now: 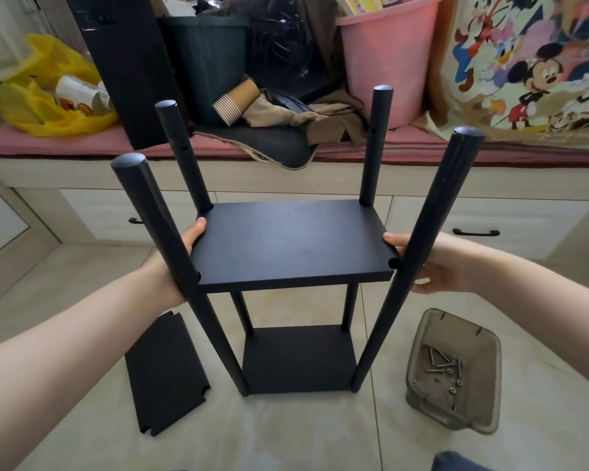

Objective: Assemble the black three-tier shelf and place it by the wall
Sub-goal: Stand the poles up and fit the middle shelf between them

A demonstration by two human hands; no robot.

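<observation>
Grips first: your left grip and right grip each clasp an end of the flat black middle board, behind the near round black poles. Your half-built black shelf stands on the pale tiled floor, flanked by a loose notched black board and a smoky plastic tray of metal screws.

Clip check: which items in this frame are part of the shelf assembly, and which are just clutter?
Job: middle board, held by left hand and right hand; four poles; bottom board; loose third board on the floor; tray of screws.
Lying about: yellow bag, paper cups, pink bucket, cartoon bag.
</observation>
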